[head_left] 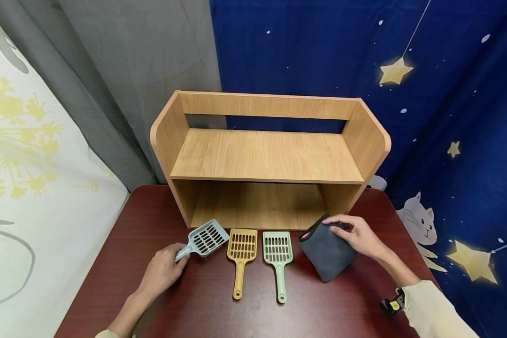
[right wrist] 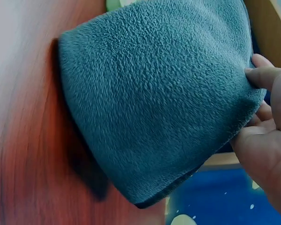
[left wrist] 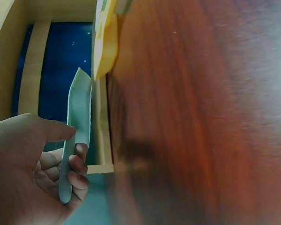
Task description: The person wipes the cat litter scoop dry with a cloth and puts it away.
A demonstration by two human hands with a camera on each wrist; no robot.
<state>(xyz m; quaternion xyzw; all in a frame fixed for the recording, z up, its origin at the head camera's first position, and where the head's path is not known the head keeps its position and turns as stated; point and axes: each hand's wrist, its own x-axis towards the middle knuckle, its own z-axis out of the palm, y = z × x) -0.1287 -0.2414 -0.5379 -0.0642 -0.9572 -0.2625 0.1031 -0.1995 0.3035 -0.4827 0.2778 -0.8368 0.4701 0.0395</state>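
My left hand (head_left: pixel 162 268) grips the handle of a light blue slotted litter scoop (head_left: pixel 209 237), its head tilted up to the right. In the left wrist view, the thumb and curled fingers close round the scoop's handle (left wrist: pixel 65 180). A yellow litter scoop (head_left: pixel 242 249) and a green litter scoop (head_left: pixel 278 251) lie side by side on the table, handles toward me. On the right, my right hand (head_left: pixel 357 234) pinches the upper edge of a folded dark grey cloth (head_left: pixel 327 253). Its plush surface (right wrist: pixel 154 89) fills much of the right wrist view.
A two-tier wooden shelf (head_left: pixel 266 157) stands at the back of the dark red table (head_left: pixel 211 314), just behind the scoops. Grey and blue curtains (head_left: pixel 300 47) hang behind it. White patterned fabric (head_left: pixel 34 188) hangs at the left. A black wrist device (head_left: pixel 392 305) is by the right sleeve.
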